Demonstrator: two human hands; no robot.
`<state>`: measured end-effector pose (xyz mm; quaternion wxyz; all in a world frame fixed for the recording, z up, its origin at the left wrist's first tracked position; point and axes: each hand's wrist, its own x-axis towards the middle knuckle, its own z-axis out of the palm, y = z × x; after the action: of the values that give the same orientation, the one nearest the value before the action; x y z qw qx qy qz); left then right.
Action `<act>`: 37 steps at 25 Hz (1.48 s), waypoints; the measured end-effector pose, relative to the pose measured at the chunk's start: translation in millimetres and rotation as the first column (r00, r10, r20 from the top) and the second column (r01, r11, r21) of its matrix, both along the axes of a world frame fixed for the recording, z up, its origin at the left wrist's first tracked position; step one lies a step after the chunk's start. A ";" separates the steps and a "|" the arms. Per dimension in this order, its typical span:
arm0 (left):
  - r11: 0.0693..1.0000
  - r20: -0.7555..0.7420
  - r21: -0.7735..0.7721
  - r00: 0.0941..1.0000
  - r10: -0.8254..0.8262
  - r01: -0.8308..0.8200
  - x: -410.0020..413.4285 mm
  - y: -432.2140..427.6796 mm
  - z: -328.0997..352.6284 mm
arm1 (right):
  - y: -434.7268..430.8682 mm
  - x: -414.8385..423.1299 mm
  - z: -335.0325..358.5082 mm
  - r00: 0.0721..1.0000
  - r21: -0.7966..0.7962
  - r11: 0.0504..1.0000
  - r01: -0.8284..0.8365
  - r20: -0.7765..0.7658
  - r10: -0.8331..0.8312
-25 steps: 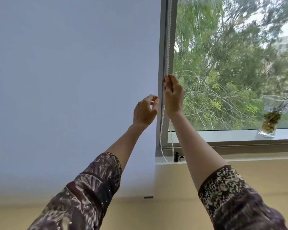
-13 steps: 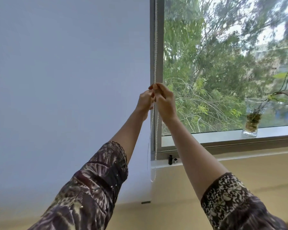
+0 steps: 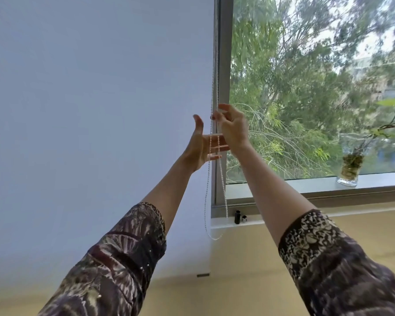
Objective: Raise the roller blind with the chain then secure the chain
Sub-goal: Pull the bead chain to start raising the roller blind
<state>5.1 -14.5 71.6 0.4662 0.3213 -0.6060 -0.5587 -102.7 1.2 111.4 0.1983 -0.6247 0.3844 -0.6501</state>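
Observation:
The pale roller blind (image 3: 96, 124) hangs fully down over the left window, its bottom bar (image 3: 203, 275) below the sill. A white bead chain (image 3: 206, 201) runs down the blind's right edge as two strands and ends in a loop near the ledge. My right hand (image 3: 234, 131) is raised at the window frame, fingertips pinched on the chain. My left hand (image 3: 202, 145) is just below and to the left, palm turned right and fingers spread; both strands pass in front of its fingers, which do not grip them.
A grey window frame post (image 3: 225, 83) stands right of the chain. On the ledge under it are a small black cylinder (image 3: 237, 217) and a tiny white piece (image 3: 244, 218). A glass vase with a plant (image 3: 349, 169) sits on the sill at the right.
My left hand has let go of the chain, dropped a little and opened its fingers. My right hand stays pinched on the chain at about the same height.

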 end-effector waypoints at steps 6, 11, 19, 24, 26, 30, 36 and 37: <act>0.910 -0.068 -0.162 0.925 0.375 -0.381 16.6 3.2 2.9 | -6.7 8.6 -15.4 0.981 -0.116 0.976 0.184 0.083 -0.175; 0.711 -0.355 -0.286 0.760 0.544 -0.642 7.9 11.1 9.1 | -0.4 13.5 -44.5 0.957 -0.172 0.945 0.278 0.132 -0.257; 0.752 -0.391 -0.345 0.814 0.429 -0.562 -12.7 44.8 28.5 | 35.2 38.1 -63.0 0.962 -0.179 0.946 0.272 0.083 -0.261; 0.658 -0.291 -0.347 0.744 0.602 -0.668 -9.4 74.3 26.1 | 67.0 45.7 -111.0 0.964 -0.086 0.961 0.264 0.032 -0.262; 0.569 -0.240 -0.393 0.678 0.695 -0.723 -4.2 88.6 16.4 | 79.5 47.5 -119.2 0.959 -0.091 0.955 0.282 0.037 -0.279; 0.484 -0.105 -0.499 0.604 0.790 -0.719 0.2 116.2 -2.8 | 104.4 54.8 -119.5 0.950 -0.083 0.947 0.312 0.056 -0.308; 0.487 -0.034 -0.547 0.599 0.800 -0.681 8.6 154.4 -21.1 | 136.8 60.4 -120.3 0.898 -0.004 0.898 0.440 0.026 -0.439; 0.488 -0.020 -0.554 0.597 0.802 -0.674 9.1 160.6 -23.9 | 142.3 60.4 -123.5 0.877 0.026 0.877 0.479 0.003 -0.480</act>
<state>14.1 146.1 47.7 0.6507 0.4813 -0.5821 -0.0775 -42.3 143.5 -12.1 0.0405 -0.5048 0.5340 -0.6770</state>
